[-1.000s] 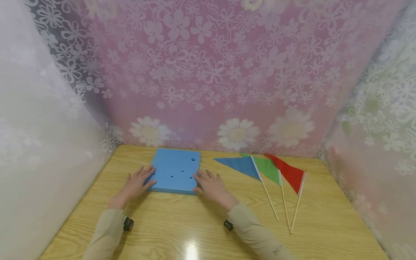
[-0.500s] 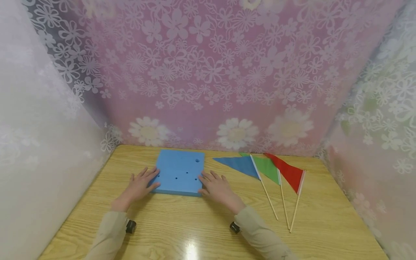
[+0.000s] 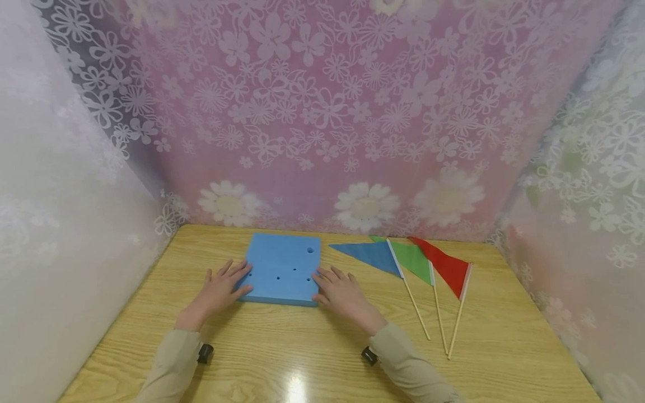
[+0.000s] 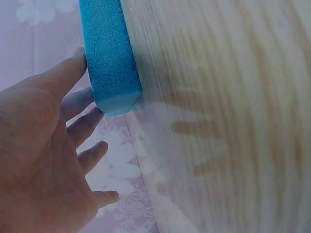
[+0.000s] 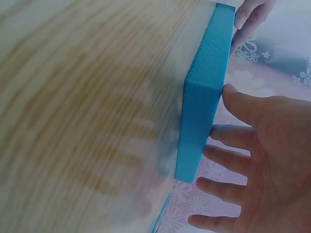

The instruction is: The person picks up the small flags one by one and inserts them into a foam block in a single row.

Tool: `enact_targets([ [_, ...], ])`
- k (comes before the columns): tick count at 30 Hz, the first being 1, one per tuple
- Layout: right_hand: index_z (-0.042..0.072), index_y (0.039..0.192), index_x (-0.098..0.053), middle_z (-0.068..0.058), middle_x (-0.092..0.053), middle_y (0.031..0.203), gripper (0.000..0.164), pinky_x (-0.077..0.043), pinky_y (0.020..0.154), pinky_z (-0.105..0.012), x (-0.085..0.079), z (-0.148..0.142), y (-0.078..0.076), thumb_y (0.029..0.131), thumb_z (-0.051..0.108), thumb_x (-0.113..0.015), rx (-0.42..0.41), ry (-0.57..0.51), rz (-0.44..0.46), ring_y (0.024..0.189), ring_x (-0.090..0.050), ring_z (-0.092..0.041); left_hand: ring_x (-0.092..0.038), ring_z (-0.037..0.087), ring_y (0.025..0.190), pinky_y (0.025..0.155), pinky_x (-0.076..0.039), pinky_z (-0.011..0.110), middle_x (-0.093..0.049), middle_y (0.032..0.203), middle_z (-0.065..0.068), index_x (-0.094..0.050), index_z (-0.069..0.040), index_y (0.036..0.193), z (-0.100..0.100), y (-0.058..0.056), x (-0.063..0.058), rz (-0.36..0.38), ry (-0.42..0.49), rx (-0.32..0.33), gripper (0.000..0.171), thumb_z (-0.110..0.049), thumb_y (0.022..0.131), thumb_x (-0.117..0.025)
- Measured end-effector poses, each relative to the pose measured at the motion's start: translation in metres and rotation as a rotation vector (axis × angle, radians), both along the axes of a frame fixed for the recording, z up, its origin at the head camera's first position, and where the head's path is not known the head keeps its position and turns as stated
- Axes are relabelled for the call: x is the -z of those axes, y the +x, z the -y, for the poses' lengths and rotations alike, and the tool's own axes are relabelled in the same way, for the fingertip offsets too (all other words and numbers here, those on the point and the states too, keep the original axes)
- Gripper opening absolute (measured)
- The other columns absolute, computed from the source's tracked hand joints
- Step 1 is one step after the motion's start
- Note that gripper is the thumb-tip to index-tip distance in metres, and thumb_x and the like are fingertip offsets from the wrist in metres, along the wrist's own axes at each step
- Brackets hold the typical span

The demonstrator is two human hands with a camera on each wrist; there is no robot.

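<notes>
A flat blue foam board (image 3: 279,254) with several small holes and one larger hole lies on the wooden table, in the head view left of centre. At its left edge, my left hand (image 3: 216,292) touches it with thumb and fingers spread. My right hand (image 3: 347,298) rests its fingertips along the right edge, fingers extended. In the left wrist view, thumb and fingertips meet the top rim of the board's thick side (image 4: 111,53). From the right wrist, the thumb is at a corner of the foam side (image 5: 199,116), with part of the left hand (image 5: 252,17) beyond.
To the right lie three triangular flags on thin sticks: a blue flag (image 3: 370,256), a green flag (image 3: 414,262) partly under its neighbours, and a red flag (image 3: 447,267). Behind the wooden table (image 3: 282,347) rises a flowered pink backdrop (image 3: 302,140), with pale sides left and right.
The foam board has slid right and slightly nearer, with both hands moving along at its edges. The flags have stayed in place.
</notes>
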State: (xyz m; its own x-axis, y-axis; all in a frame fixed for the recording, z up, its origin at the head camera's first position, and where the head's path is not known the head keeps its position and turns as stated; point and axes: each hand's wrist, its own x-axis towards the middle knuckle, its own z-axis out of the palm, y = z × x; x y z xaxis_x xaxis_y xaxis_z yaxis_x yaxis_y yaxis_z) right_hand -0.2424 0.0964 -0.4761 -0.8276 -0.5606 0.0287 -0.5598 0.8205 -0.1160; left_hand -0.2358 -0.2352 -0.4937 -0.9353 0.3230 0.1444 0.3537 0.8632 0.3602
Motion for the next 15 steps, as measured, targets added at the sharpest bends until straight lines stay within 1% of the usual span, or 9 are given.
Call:
enact_targets([
  [6, 0.012, 0.152, -0.049, -0.009, -0.042, 0.159, 0.058, -0.037, 0.107, -0.069, 0.0, -0.008, 0.004, 0.102, 0.042, -0.058, -0.005, -0.022, -0.005, 0.145, -0.037, -0.041, -0.026, 0.047, 0.149, 0.106, -0.012, 0.084, -0.04, 0.159, 0.016, -0.048, -0.007, 0.152, -0.004, 0.001, 0.001, 0.001, 0.008, 0.017, 0.061, -0.035, 0.1, -0.064],
  [10, 0.012, 0.151, -0.05, -0.01, -0.043, 0.158, 0.059, -0.038, 0.106, -0.069, 0.001, -0.014, 0.007, 0.101, 0.041, -0.06, 0.004, -0.028, -0.003, 0.144, -0.038, -0.042, -0.026, 0.046, 0.148, 0.106, -0.013, 0.083, -0.042, 0.158, 0.016, -0.049, -0.008, 0.152, -0.007, 0.001, 0.003, -0.007, 0.007, 0.03, 0.061, -0.036, 0.1, -0.065],
  [15, 0.012, 0.152, -0.049, -0.01, -0.042, 0.159, 0.06, -0.038, 0.106, -0.069, 0.003, -0.022, 0.009, 0.101, 0.041, -0.059, 0.013, -0.033, 0.002, 0.145, -0.037, -0.043, -0.027, 0.047, 0.148, 0.107, -0.013, 0.083, -0.042, 0.157, 0.016, -0.049, -0.007, 0.151, -0.013, 0.002, 0.002, -0.012, 0.012, 0.044, 0.061, -0.035, 0.1, -0.065],
])
